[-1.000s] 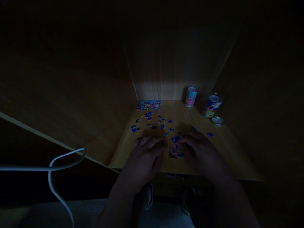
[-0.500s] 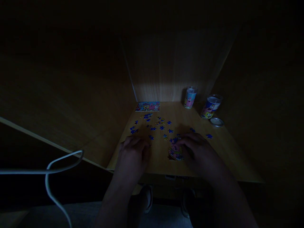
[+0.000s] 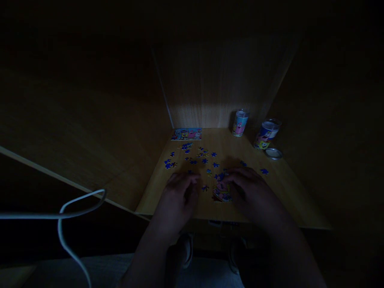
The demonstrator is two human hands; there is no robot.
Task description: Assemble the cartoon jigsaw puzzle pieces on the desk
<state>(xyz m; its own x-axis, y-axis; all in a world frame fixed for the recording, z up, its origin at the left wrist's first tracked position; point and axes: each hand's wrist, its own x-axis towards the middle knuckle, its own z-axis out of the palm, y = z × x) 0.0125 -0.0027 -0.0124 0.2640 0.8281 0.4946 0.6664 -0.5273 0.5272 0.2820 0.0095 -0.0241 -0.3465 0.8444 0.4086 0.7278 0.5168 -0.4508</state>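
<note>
A partly joined jigsaw puzzle (image 3: 221,191), pink, green and blue, lies near the front edge of the wooden table. My right hand (image 3: 246,185) is at its right side, fingers curled in and holding its upper right edge. Left of the puzzle a single loose puzzle piece (image 3: 205,188) rests on the wood. Just beside that piece is my left hand (image 3: 181,192), thumb and forefinger apart, with nothing visible between them. Several loose blue and yellow pieces (image 3: 205,161) are scattered beyond both hands. The dim light hides the undersides of my fingers.
At the back left lies a cartoon picture card (image 3: 186,134). A cartoon-printed can (image 3: 240,124) stands at the back right, with a second can (image 3: 267,135) and a round lid (image 3: 273,153) nearer. Wooden panels enclose the table; a white cable (image 3: 61,232) hangs at left.
My left hand has moved right toward the joined puzzle. A loose piece now lies between that hand and the puzzle, where bare wood showed before. My right hand has stayed in place.
</note>
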